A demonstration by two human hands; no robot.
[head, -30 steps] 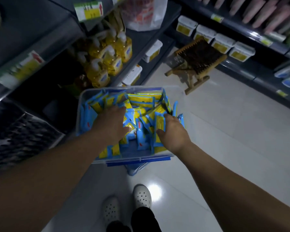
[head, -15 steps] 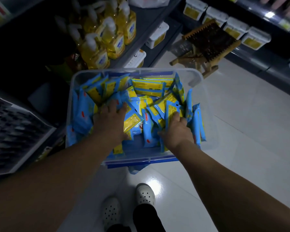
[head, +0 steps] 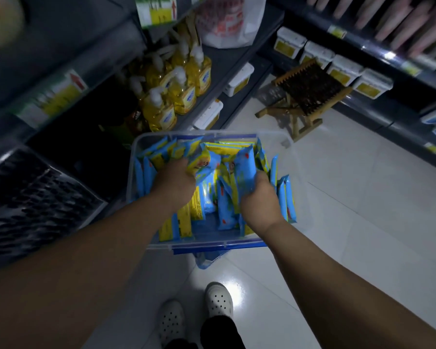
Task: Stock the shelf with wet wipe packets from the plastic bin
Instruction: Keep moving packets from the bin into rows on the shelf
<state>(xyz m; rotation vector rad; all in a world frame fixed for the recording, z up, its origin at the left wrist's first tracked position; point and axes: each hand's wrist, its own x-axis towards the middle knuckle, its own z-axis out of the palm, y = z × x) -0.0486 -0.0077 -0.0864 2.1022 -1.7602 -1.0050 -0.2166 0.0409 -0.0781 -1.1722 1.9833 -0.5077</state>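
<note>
A clear plastic bin (head: 296, 172) sits in front of me, filled with several blue and yellow wet wipe packets (head: 179, 220). Both my hands are inside it. My left hand (head: 175, 183) curls its fingers over packets near the bin's middle left. My right hand (head: 258, 200) grips a bunch of upright blue packets (head: 243, 170) at the middle right. The dark shelf (head: 86, 152) stands to my left, its lower bay in shadow.
Yellow pump bottles (head: 174, 96) fill the shelf beyond the bin. A wooden folding stool (head: 305, 96) stands on the white floor behind the bin. White tubs (head: 342, 69) line the right-hand shelving. My white shoes (head: 218, 299) are below the bin.
Both hands have dug further into the packets and closed on them. The right hand has raised a bunch of blue packets upright. The camera view has tilted up a little.
</note>
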